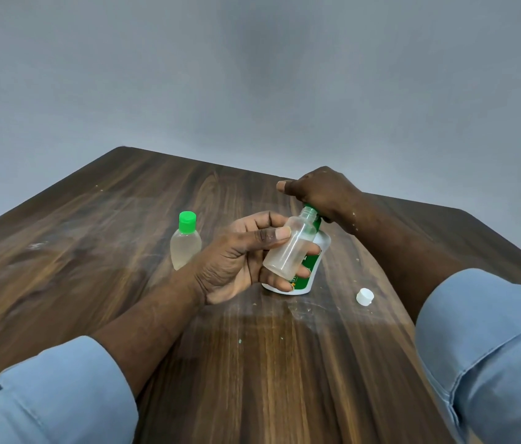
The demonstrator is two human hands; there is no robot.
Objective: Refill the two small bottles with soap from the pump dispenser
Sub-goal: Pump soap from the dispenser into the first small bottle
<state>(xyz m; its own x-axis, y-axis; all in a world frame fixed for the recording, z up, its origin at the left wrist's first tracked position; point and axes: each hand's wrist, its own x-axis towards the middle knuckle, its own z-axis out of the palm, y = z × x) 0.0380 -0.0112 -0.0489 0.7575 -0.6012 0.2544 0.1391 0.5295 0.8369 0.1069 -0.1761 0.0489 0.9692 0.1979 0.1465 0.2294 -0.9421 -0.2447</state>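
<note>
The open clear bottle (288, 248) is tilted, its mouth up against the green spout of the pump dispenser (314, 267), which stands mid-table (108, 225). The left hand (236, 261) grips the bottle; the right hand (323, 193) clasps the pump head. The green-capped bottle (185, 245) stands to the left and a white cap (365, 297) lies to the right.
</note>
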